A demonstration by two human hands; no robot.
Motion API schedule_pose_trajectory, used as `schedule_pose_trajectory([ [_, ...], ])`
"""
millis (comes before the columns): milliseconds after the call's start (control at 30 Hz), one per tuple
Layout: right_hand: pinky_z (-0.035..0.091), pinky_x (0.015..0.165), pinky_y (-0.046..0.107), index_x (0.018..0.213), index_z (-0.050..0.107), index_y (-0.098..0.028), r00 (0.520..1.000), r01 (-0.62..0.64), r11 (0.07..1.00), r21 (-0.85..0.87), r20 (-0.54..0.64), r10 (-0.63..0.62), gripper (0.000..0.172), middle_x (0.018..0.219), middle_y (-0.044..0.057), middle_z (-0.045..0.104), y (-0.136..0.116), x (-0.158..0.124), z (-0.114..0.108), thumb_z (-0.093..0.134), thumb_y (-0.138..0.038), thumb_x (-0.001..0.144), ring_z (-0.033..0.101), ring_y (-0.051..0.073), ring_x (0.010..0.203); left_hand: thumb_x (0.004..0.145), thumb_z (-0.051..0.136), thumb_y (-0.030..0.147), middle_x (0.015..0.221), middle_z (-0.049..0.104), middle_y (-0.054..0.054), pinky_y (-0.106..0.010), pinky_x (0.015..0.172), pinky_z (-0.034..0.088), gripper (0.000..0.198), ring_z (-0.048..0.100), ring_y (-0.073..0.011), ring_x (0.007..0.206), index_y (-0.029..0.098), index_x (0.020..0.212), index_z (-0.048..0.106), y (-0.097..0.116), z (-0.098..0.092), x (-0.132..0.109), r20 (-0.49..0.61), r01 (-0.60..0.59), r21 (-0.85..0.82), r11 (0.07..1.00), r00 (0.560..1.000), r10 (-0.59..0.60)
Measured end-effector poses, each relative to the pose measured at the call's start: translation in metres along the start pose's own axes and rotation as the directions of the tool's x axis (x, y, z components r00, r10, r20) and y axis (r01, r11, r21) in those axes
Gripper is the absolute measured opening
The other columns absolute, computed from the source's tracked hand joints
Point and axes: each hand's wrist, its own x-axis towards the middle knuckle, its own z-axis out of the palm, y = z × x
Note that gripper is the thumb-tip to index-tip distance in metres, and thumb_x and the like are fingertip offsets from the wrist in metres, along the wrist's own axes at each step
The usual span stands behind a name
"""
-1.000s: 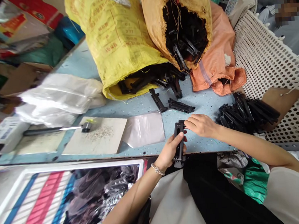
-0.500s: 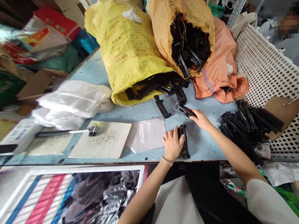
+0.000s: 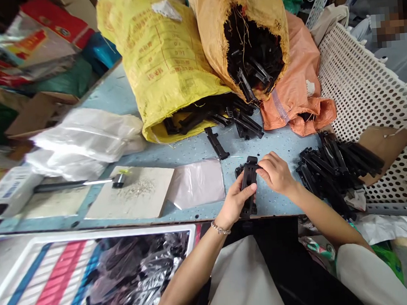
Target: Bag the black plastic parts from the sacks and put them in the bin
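Left hand [image 3: 236, 199] wrapped round a long, narrow, black plastic part [image 3: 250, 172] at lower centre, thumb laid across its face, the piece raised upright at the near edge of the table! Right hand [image 3: 277, 173] comes in just to its right, fingers curled and bunched at the part's upper right edge; whether they really pinch it, I can't tell. Beneath all this runs the wide, blue, speckled tabletop [image 3: 186, 151]. Big yellow woven sack [image 3: 165, 57] at upper centre, mouth towards us, black pieces spilling out! Next to it, the tan-orange woven sack [image 3: 211, 12], frayed at the opening and packed with more. Over on the right, the white perforated plastic basket [image 3: 365, 76], and down at its left side, a heap of black plastic parts [image 3: 336, 161]. Tucked between, a salmon-orange woven sack [image 3: 301, 48]. Left of centre now: stacked white plastic bags [image 3: 91, 137], then a pale flat board [image 3: 133, 204] scattered with crumbs, a clear plastic sheet [image 3: 198, 183] just right of it, and a black-handled hammer [image 3: 59, 186] with its head over the board. Smallest of all, a silvery bracelet [image 3: 221, 228] on the left wrist
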Motion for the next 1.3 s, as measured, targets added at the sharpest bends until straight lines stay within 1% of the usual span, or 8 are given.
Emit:
schedule_pose_trajectory([
  [200, 0.042, 0.057, 0.029, 0.077, 0.049, -0.022, 0.875, -0.470, 0.764, 0.443, 0.349, 0.336, 0.059, 0.065, 0.000, 0.049, -0.010, -0.003, 0.021, 0.013, -0.061, 0.103, 0.048, 0.015, 0.058, 0.073, 0.079, 0.047, 0.068, 0.058, 0.002, -0.023, 0.055, 0.042, 0.040, 0.053, -0.0125, 0.060, 0.020, 0.099, 0.064, 0.002, -0.006, 0.005, -0.083, -0.040, -0.019, 0.999, 0.996, 0.038],
  [333, 0.045, 0.072, 0.035, 0.088, 0.057, -0.021, 0.940, -0.079, 0.986, 0.149, 0.340, 0.024, 0.043, 0.084, 0.005, 0.060, -0.023, -0.023, 0.021, 0.041, -0.060, 0.100, 0.055, 0.020, 0.079, 0.074, 0.077, 0.051, 0.072, 0.059, 0.001, -0.022, 0.055, 0.042, 0.040, 0.052, -0.0089, 0.058, 0.017, 0.083, 0.059, 0.010, -0.013, 0.011, -0.137, -0.011, -0.158, 0.987, 0.991, -0.011],
  [500, 0.042, 0.067, 0.037, 0.076, 0.054, -0.022, 0.903, 0.302, 0.948, -0.104, 0.352, -0.249, 0.034, 0.075, 0.007, 0.062, -0.033, -0.044, 0.030, 0.043, -0.040, 0.102, 0.056, 0.023, 0.075, 0.074, 0.078, 0.050, 0.069, 0.057, 0.004, -0.021, 0.053, 0.042, 0.048, 0.052, -0.0086, 0.055, 0.018, 0.101, 0.055, 0.008, -0.009, 0.009, -0.094, 0.038, -0.157, 0.987, 0.994, -0.053],
  [767, 0.049, 0.084, 0.034, 0.103, 0.064, -0.021, 0.936, -0.103, 0.994, 0.034, 0.340, 0.086, 0.031, 0.102, 0.008, 0.068, 0.020, 0.035, 0.043, 0.036, -0.032, 0.106, 0.063, 0.021, 0.098, 0.080, 0.070, 0.042, 0.108, 0.063, -0.007, -0.044, 0.098, 0.051, 0.044, 0.064, -0.0232, 0.105, 0.021, 0.113, 0.050, -0.045, -0.058, 0.035, -0.401, -0.156, 0.251, 0.955, 0.882, 0.249],
  [900, 0.037, 0.109, 0.049, 0.136, 0.053, -0.011, 0.912, -0.408, 0.883, -0.231, -0.066, 0.404, 0.040, 0.134, 0.022, 0.054, 0.096, 0.101, 0.053, 0.047, -0.018, 0.097, 0.045, 0.034, 0.133, 0.086, 0.060, 0.035, 0.141, 0.046, -0.017, -0.053, 0.119, 0.033, 0.044, 0.043, -0.0315, 0.138, 0.017, 0.126, 0.054, -0.082, -0.057, 0.041, -0.289, -0.195, 0.568, 0.799, 0.862, 0.416],
  [1100, 0.043, 0.102, 0.048, 0.126, 0.057, -0.006, 0.797, -0.598, 0.788, 0.149, 0.007, 0.604, 0.043, 0.121, 0.023, 0.061, 0.118, 0.088, 0.047, 0.060, -0.029, 0.090, 0.057, 0.033, 0.117, 0.094, 0.055, 0.042, 0.150, 0.042, -0.016, -0.054, 0.122, 0.028, 0.053, 0.038, -0.0293, 0.145, 0.023, 0.143, 0.047, -0.076, -0.049, 0.036, -0.160, -0.279, 0.603, 0.747, 0.875, 0.456],
  [1200, 0.052, 0.083, 0.039, 0.112, 0.061, -0.017, 0.771, -0.593, 0.455, 0.665, 0.306, 0.558, 0.044, 0.104, 0.012, 0.068, 0.081, 0.030, 0.046, 0.051, -0.055, 0.093, 0.064, 0.023, 0.093, 0.090, 0.060, 0.054, 0.151, 0.046, -0.013, -0.050, 0.121, 0.031, 0.060, 0.042, -0.0282, 0.143, 0.025, 0.142, 0.049, -0.048, -0.044, 0.042, -0.127, -0.329, 0.363, 0.872, 0.909, 0.396],
  [1300, 0.052, 0.071, 0.034, 0.110, 0.062, -0.017, 0.730, -0.658, 0.043, 0.752, 0.623, 0.282, 0.058, 0.096, 0.010, 0.070, 0.039, -0.026, 0.047, 0.047, -0.069, 0.090, 0.065, 0.020, 0.082, 0.084, 0.061, 0.067, 0.144, 0.055, -0.013, -0.047, 0.112, 0.043, 0.071, 0.052, -0.0290, 0.135, 0.026, 0.141, 0.049, -0.022, -0.028, 0.045, 0.047, -0.228, -0.074, 0.971, 0.972, 0.231],
])
